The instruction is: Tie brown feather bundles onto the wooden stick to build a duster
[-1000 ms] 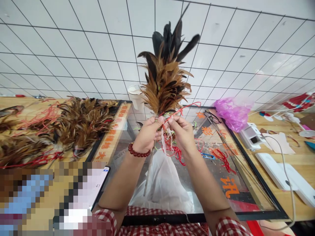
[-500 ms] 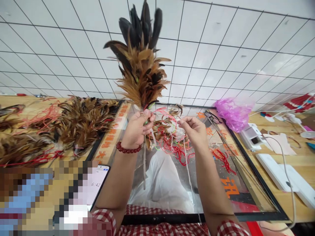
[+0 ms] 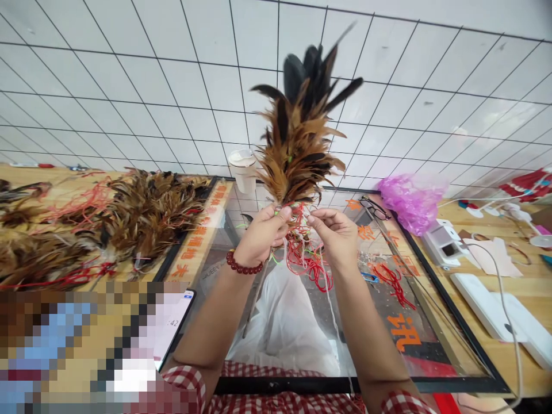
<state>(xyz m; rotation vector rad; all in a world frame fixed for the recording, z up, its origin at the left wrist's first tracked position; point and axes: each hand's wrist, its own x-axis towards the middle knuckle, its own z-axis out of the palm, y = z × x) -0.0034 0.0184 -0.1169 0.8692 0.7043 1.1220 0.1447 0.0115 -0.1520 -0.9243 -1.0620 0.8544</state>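
A glass-topped tabletop (image 3: 435,322) with a black frame fills the middle of the scene, a white bag (image 3: 284,328) lying at its near edge and a heap of loose brown feathers (image 3: 142,213) spread at far left. Above its centre stands a feather duster (image 3: 302,144), upright and tilted slightly right, its thin stick (image 3: 254,299) running down toward the near edge. The left hand (image 3: 261,236), a red bead bracelet (image 3: 242,265) at the wrist, is closed around the duster's base where feathers meet stick. The right hand (image 3: 338,236) pinches a pale string (image 3: 332,305) just beside that base, fingers curled, above a tangle of red cord (image 3: 313,264). If the left grip eases, the bound feathers could loosen or slip down the stick. The trailing string could catch in the red cord. A paper cup (image 3: 244,171) and eyeglasses (image 3: 373,206) sit close behind; a swing of the duster could knock either.
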